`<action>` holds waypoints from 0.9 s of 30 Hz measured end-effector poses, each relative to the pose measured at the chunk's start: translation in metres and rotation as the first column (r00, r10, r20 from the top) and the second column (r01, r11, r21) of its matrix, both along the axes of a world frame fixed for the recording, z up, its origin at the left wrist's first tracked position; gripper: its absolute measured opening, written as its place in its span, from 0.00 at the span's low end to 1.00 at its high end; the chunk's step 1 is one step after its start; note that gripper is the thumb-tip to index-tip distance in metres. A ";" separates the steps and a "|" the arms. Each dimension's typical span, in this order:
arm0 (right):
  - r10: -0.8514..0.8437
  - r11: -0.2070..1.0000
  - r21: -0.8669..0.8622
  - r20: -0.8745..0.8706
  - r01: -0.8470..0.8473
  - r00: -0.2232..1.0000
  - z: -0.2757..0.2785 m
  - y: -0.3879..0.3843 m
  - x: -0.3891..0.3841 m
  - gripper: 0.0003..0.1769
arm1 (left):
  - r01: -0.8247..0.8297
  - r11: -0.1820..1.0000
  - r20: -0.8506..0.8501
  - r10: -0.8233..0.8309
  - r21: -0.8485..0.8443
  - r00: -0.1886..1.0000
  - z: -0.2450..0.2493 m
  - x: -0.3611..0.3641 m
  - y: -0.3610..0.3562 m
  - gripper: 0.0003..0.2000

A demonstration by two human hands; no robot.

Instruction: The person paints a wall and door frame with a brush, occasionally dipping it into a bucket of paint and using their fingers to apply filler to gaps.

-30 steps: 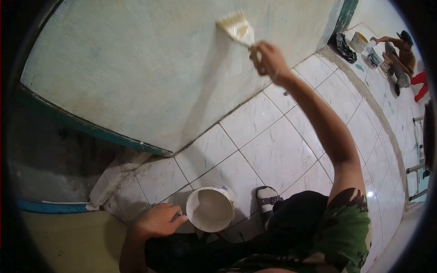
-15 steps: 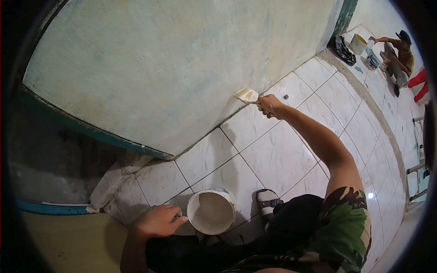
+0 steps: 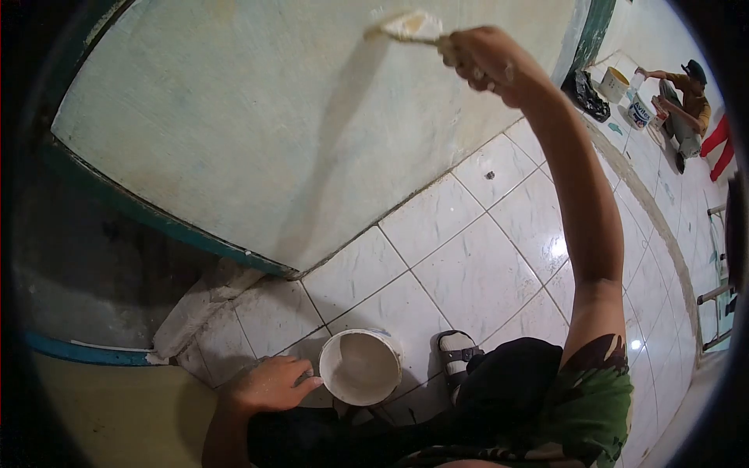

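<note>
My right hand [image 3: 491, 66] is closed around the handle of a paintbrush [image 3: 412, 25], raised high against the pale, blotchy wall [image 3: 257, 117]. The wide bristles, coated in whitish paint, are at the wall surface, and a long shadow falls below them. Low on the left, my left hand [image 3: 273, 384] rests over my dark-trousered leg, thumb spread from the loosely bent fingers and nothing seen in it. Its thumb tip is right at the rim of a white bucket [image 3: 396, 366], which stands on the floor with greyish-white paint inside.
White tiles [image 3: 468, 257] cover the floor. A doorway with a green frame [image 3: 195, 248] opens at left. My sandalled foot [image 3: 456, 355] is beside the bucket. Far right, a person [image 3: 686, 105] sits near paint buckets [image 3: 641, 113] and a black plastic bag [image 3: 587, 95]. Metal legs [image 3: 714, 292] stand at right.
My right hand has lifted the paintbrush from the wall's bottom edge to higher up the wall. My left hand stays beside the bucket.
</note>
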State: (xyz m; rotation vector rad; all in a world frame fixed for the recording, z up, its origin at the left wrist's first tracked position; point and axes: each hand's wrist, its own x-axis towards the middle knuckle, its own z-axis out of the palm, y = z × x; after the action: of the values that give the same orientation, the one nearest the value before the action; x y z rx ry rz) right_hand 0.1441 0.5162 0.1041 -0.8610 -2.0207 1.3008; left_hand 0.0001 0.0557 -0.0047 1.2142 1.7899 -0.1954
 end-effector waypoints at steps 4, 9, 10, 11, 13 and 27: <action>0.051 0.999 -0.007 -0.243 -0.054 0.969 0.044 -0.006 0.005 0.14 | -0.016 1.000 0.011 0.016 -0.023 1.000 0.002 -0.001 0.005 0.23; 0.148 0.986 0.128 -0.380 -0.106 0.913 0.011 -0.005 -0.009 0.15 | -0.001 1.000 -0.004 0.001 -0.014 1.000 0.002 -0.002 0.004 0.22; 0.217 0.974 0.012 -0.342 -0.227 0.914 -0.009 0.012 -0.012 0.15 | 0.007 1.000 -0.006 -0.006 0.012 1.000 0.002 -0.003 0.003 0.22; 0.151 0.979 -0.076 -0.349 -0.189 0.925 -0.034 0.010 -0.021 0.15 | 0.006 1.000 -0.005 -0.006 0.011 1.000 0.001 -0.003 0.002 0.22; 0.061 0.954 -0.257 -0.335 -0.153 0.940 -0.086 0.006 -0.031 0.14 | 0.006 0.998 -0.008 -0.006 0.061 1.000 0.001 -0.003 0.001 0.22; 0.031 0.833 -0.529 0.335 0.161 0.942 -0.299 0.034 0.009 0.12 | 0.005 0.999 -0.008 -0.005 0.034 1.000 0.011 0.001 0.004 0.22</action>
State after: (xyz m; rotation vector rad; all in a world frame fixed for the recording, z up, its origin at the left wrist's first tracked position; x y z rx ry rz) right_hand 0.1534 0.5504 -0.1944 -1.4892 -1.8390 1.8432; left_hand 0.0008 0.0595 0.0060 1.2433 1.8040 -0.1738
